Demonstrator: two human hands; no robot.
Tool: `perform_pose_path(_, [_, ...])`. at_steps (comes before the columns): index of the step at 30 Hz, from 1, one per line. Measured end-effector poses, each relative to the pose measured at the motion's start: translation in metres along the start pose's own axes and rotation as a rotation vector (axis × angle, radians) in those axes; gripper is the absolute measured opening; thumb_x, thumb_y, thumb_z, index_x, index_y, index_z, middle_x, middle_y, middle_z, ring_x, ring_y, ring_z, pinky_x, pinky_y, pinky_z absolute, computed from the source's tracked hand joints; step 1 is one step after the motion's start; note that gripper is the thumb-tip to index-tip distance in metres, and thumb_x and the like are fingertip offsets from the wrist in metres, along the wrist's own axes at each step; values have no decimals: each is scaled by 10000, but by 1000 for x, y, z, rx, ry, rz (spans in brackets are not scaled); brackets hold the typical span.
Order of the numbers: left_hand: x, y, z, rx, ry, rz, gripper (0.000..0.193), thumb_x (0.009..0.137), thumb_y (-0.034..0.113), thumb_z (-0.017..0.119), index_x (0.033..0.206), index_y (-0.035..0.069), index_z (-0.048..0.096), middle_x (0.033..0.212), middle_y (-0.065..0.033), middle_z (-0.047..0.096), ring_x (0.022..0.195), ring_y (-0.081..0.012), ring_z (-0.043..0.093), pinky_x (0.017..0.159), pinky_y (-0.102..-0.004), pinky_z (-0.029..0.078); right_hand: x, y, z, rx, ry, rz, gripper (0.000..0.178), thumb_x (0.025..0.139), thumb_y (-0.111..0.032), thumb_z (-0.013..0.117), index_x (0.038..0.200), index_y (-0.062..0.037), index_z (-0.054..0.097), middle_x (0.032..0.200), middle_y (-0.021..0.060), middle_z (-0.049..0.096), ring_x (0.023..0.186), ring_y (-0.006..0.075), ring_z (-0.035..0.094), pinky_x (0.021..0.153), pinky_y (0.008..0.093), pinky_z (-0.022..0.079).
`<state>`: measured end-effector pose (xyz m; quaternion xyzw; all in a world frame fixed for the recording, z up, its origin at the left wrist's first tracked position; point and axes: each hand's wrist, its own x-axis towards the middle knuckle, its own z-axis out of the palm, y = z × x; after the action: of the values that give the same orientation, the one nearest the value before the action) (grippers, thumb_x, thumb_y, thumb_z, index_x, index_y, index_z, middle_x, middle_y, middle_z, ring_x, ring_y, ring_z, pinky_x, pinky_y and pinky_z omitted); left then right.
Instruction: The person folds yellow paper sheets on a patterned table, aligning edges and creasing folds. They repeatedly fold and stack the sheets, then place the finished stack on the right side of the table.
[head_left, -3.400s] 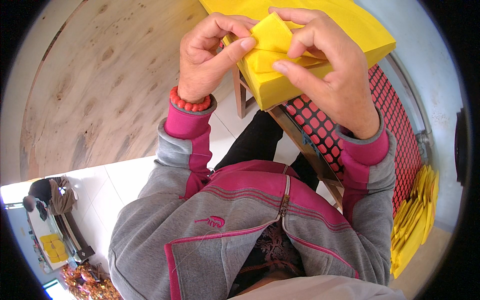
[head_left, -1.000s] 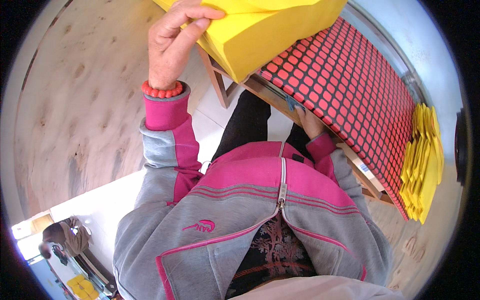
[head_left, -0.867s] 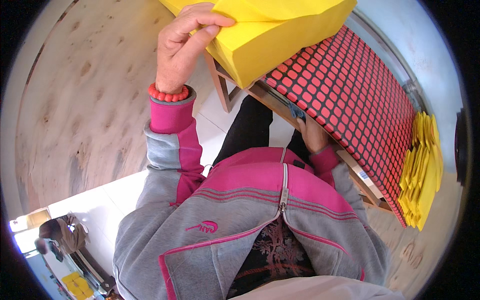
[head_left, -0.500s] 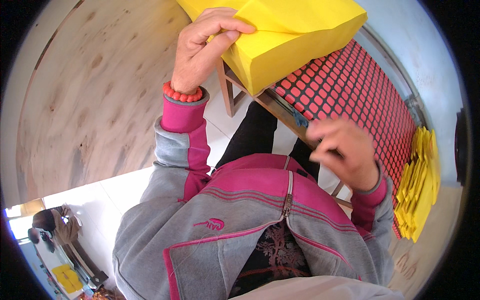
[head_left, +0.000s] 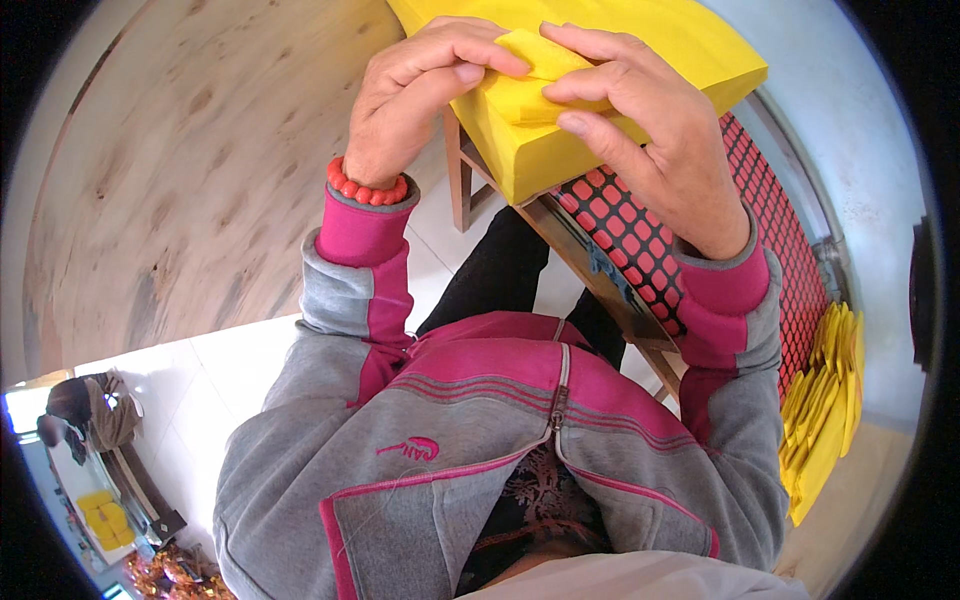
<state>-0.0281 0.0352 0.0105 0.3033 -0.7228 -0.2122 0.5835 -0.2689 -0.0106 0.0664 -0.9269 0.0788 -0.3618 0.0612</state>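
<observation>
A boxy yellow fabric bag (head_left: 690,50) lies at the top of the view on a red-and-black patterned surface. My left hand (head_left: 415,95) is closed at its near left corner, thumb and index finger pinching a folded flap (head_left: 540,65) of the yellow fabric. From the right, my right hand (head_left: 650,125) grips the same flap, thumb and fingertips bent around its right side. The tips of some fingers are hidden behind the fold. Around my left wrist is a red bead bracelet (head_left: 366,185).
The red-and-black surface (head_left: 640,240) rests on a wooden frame (head_left: 590,265) before my legs. Several folded yellow pieces (head_left: 825,400) are stacked at its right end. A pale wooden board (head_left: 190,190) fills the left. Far lower left, more yellow pieces (head_left: 107,520) lie near a person.
My right hand has moved up and forward from above the patterned surface to the bag and taken hold of the flap. The left hand keeps its pinch; the flap is now folded up between both.
</observation>
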Motion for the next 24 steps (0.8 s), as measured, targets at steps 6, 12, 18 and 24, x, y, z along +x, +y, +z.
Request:
perform_pose_path(6, [-1,-5,-3,5,-33,3,318,882,101,494,1052,-61,708,1230,-198,649,1211,-302,575,1078,-396,393,-7,3,7,59,67,66,96,941,-53,663,1004,20,656,1213,192,666,1040,293,675,898,330,516])
perform_pose_path(12, [0,-10,-2,-15,-6,122,179,877,23,606,1011,-9,720,1125,-125,687,1118,-241,610,996,-363,443,-5,0,13,140,134,104,116,895,-72,697,962,3,642,1107,195,678,1030,362,667,860,389,514])
perform_pose_path(18, [-4,-4,11,-115,148,-16,91,889,15,697,976,15,721,1082,-99,699,1027,-179,637,926,-319,480,-8,0,12,124,189,115,117,906,-47,699,991,9,641,1208,181,671,1061,287,670,904,336,514])
perform_pose_path(24, [-7,-9,12,-171,194,-62,115,986,-15,599,1100,-2,608,1189,-125,683,1066,-161,642,939,-303,511,-6,-1,6,57,112,105,181,853,-49,754,1009,9,683,1262,257,645,1048,316,693,896,337,542])
